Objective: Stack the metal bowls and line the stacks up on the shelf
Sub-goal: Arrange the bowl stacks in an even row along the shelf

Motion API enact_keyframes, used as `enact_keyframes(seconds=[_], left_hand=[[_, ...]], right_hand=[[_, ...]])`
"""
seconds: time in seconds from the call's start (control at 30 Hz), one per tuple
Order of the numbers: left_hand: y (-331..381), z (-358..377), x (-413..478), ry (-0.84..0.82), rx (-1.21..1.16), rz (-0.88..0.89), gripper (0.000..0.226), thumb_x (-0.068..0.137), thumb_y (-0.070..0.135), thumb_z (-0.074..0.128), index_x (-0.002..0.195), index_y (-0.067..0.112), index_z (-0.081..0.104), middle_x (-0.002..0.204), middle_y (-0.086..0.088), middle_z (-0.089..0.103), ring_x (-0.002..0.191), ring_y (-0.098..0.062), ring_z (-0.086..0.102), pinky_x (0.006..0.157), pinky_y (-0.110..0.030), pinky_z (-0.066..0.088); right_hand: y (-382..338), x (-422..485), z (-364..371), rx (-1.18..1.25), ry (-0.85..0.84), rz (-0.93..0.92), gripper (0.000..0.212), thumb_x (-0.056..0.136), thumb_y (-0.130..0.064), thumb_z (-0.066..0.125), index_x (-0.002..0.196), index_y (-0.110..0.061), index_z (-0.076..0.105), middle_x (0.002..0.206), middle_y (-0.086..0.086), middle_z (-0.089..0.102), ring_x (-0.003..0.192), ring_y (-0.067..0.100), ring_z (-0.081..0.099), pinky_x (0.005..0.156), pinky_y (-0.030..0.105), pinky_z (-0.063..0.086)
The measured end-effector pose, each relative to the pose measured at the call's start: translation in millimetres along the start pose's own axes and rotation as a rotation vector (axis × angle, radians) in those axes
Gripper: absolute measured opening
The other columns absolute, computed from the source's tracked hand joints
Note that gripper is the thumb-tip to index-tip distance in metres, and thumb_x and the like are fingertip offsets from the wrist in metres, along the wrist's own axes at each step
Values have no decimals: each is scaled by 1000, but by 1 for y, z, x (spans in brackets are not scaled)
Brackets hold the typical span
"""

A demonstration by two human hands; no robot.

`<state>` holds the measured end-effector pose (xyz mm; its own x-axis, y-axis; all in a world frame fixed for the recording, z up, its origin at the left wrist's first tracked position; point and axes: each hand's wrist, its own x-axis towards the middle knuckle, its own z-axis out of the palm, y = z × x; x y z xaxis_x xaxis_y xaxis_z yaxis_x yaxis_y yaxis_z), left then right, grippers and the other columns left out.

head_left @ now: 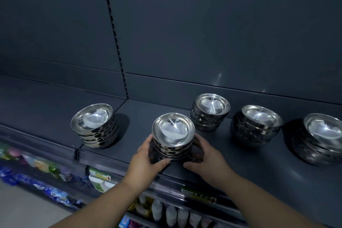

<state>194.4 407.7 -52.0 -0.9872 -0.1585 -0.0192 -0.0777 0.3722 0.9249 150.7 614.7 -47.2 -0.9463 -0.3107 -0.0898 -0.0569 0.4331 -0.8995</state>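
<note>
We cup the front stack (173, 138) between left hand (146, 159) and right hand (205, 155), holding both sides so its bowls stay nested while aligning with 4 stacks on the shelf (249, 168).

Five bowl stacks (173, 135) along the shelf (259, 168)

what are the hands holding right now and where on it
Both hands grip one stack of metal bowls by its sides: the left hand on its left flank, the right hand on its right, low down near the shelf.
</note>
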Motion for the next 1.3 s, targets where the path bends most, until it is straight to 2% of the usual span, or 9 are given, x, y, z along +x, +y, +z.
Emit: enact_keyframes(seconds=[0.1, 0.23, 0.37, 0.5, 0.67, 0.8, 0.97, 1.17, 1.3], left_hand=[[-6, -10, -9, 61, 41, -9, 87, 73, 24, 83, 145, 34, 34, 134, 12, 55, 119, -2, 56, 107, -33, 45], [-14, -30, -14, 82, 34, -35, 79, 77, 19, 79, 143, 34, 38, 133, 10, 58, 115, -1, 59, 103, -33, 48], [-17, -53, -13, 68, 19, -40, 77, 80, 11, 76, 143, 31, 37, 129, 11, 58, 110, 2, 58, 100, -22, 45], [-27, -74, -5, 46, 29, -40, 77, 82, 14, 75, 146, 30, 35, 127, 17, 55, 114, 2, 54, 105, -23, 41], [-42, -94, 7, 20, 34, -8, 84, 80, 18, 76, 146, 41, 30, 134, 17, 56, 120, 6, 53, 108, -32, 44], [-45, -101, 17, 3, 60, 39, 81, 81, 19, 74, 146, 42, 31, 134, 18, 56, 121, 4, 52, 107, -30, 43], [-46, -104, 24, 8, 143, 122, 79, 81, 20, 74, 145, 37, 32, 135, 12, 54, 124, -3, 50, 109, -32, 41], [-53, -106, 26, -25, 131, 123, 80, 79, 29, 73, 143, 45, 28, 140, 10, 51, 130, -7, 47, 109, -41, 42], [-54, -107, 24, -47, 129, 147, 80, 78, 31, 73, 142, 47, 28, 139, 12, 52, 129, -5, 48, 107, -40, 43]], right_hand=[[-5, -4, 11, 7, -33, -1, 103, 68, -14, 84, 150, -38, 25, 142, -22, 47, 115, 3, 59, 102, 34, 50], [-16, -7, 31, 12, -81, -5, 103, 72, -8, 82, 151, -36, 22, 127, -35, 47, 111, -1, 61, 98, 29, 52], [-30, -5, 52, -4, -76, -2, 103, 71, -12, 82, 150, -38, 22, 135, -29, 46, 111, 3, 61, 99, 35, 52], [-45, -1, 68, -54, -13, -3, 96, 73, -14, 82, 148, -37, 26, 128, -27, 49, 106, 1, 60, 94, 24, 52], [-58, 11, 85, -15, 89, -9, 90, 76, -7, 79, 140, -44, 28, 113, -34, 50, 95, -12, 59, 73, 3, 48], [-59, 18, 98, -15, 172, -9, 85, 75, -8, 80, 143, -38, 38, 120, -23, 59, 102, -4, 63, 86, 13, 53], [-58, 21, 110, 11, 252, 1, 84, 74, -6, 80, 139, -43, 41, 112, -30, 59, 103, -4, 64, 92, 24, 55], [-63, 18, 118, 14, 318, 16, 82, 72, -7, 82, 132, -44, 41, 109, -29, 58, 93, -15, 62, 76, 8, 51], [-64, 11, 123, 3, 367, 24, 82, 68, -10, 85, 132, -40, 44, 111, -24, 62, 94, -11, 64, 75, 7, 51]])
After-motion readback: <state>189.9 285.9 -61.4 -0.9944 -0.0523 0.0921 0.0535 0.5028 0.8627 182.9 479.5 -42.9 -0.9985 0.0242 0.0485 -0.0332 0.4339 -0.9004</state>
